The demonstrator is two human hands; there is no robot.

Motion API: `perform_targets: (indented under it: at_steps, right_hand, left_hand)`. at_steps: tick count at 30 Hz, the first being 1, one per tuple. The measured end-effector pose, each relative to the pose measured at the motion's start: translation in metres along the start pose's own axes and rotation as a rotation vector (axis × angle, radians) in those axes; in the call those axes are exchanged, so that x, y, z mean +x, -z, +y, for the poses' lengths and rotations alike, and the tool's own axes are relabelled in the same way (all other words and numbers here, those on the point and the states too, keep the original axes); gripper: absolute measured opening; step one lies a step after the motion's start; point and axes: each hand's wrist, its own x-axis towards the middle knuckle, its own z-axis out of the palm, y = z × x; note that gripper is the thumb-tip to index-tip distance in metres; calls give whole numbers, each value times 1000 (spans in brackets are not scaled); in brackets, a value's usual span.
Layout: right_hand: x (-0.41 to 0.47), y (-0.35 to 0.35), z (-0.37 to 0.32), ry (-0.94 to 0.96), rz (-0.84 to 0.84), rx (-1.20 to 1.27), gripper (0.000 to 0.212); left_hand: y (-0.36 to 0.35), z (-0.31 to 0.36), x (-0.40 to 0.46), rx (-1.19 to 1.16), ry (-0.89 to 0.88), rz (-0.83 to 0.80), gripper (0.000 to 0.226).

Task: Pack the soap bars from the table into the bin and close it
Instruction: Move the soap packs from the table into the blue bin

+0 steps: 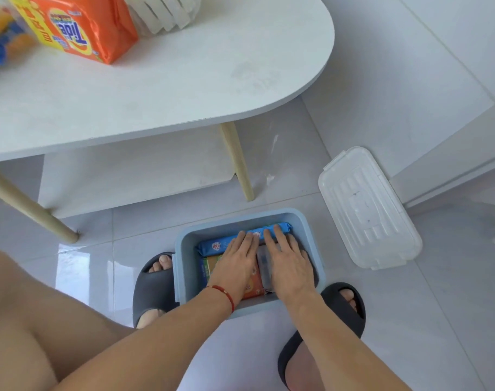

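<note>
A light-blue bin (184, 266) stands open on the floor between my feet. Inside it lie wrapped soap bars: a long blue one (215, 245) along the far wall, an orange and green one (209, 268) at the left, and a clear-wrapped grey one (264, 263) in the middle. My left hand (236, 263) lies flat with straight fingers on the bars, its fingertips on the blue bar. Beside it my right hand (287, 263) also presses flat on the bars. The bin's clear lid (367, 207) lies on the floor to the right.
A white oval table (161, 88) stands beyond the bin on pale wooden legs (238, 162). It carries an orange Tide detergent pack (79, 26), a white ribbed object (161, 12) and a blue-yellow bag (0, 35). My feet wear dark slippers (153, 289).
</note>
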Motion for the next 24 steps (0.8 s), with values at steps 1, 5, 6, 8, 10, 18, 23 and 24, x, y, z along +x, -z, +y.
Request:
perform_targets:
  at_steps: [1, 5, 6, 8, 10, 18, 23, 24]
  right_hand:
    - [0, 0, -1, 1, 1, -16, 81]
    - [3, -6, -9, -13, 13, -133, 77]
    - [4, -8, -10, -18, 9, -132, 79]
    - [8, -11, -10, -5, -24, -98, 80]
    - [15, -12, -5, 21, -49, -99, 81]
    - [25, -21, 3, 32, -195, -170, 97]
    - [21, -8, 5, 27, -244, -94, 93]
    - [18, -7, 4, 29, -254, -67, 93]
  left_hand:
    - [0, -4, 0, 5, -10, -28, 76]
    - [-1, -9, 5, -44, -14, 2, 73]
    - [-2, -8, 8, -60, -18, 16, 73]
    - [-5, -8, 7, -94, -10, -1, 77]
    - [-10, -10, 4, -120, 7, 0, 84]
    - [-20, -17, 6, -146, -8, -108, 96]
    - [-1, -29, 14, -112, -1, -226, 89]
    - [5, -31, 16, -111, 20, -263, 87]
